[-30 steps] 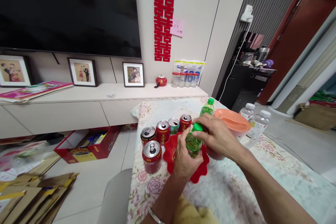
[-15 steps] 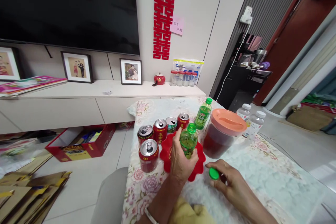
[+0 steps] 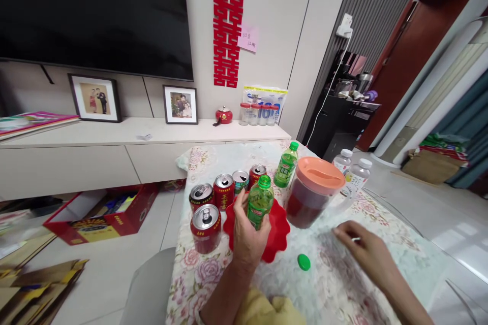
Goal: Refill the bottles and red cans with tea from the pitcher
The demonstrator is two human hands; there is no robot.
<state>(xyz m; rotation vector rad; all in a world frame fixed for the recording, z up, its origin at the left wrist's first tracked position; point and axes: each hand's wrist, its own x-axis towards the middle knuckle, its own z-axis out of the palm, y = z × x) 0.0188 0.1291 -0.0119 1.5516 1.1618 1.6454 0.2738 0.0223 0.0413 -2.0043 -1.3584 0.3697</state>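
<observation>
My left hand [image 3: 247, 241] is wrapped around a green plastic drink bottle [image 3: 261, 202], held upright over a red scalloped plate [image 3: 280, 233]. Its neck has no cap on it. A green bottle cap [image 3: 304, 262] lies on the tablecloth to the right of the plate. Beyond it, my right hand [image 3: 362, 251] hovers over the cloth, holding nothing, with a gap showing between thumb and fingers. Behind the plate stands a second green bottle [image 3: 285, 166] with its cap on. A clear pitcher [image 3: 305, 205] of dark red liquid with an orange lid is right of the plate.
Opened drink cans [image 3: 206, 228] crowd the plate's left side. Two white-capped bottles [image 3: 358, 177] stand behind the pitcher. A yellowish cloth [image 3: 267, 310] shows at the near table edge, and a grey stool [image 3: 148, 289] stands left of the table.
My right hand has let go of the green cap, which now lies on the table, and has moved away to the right. The left hand still holds the bottle. The view has shifted slightly.
</observation>
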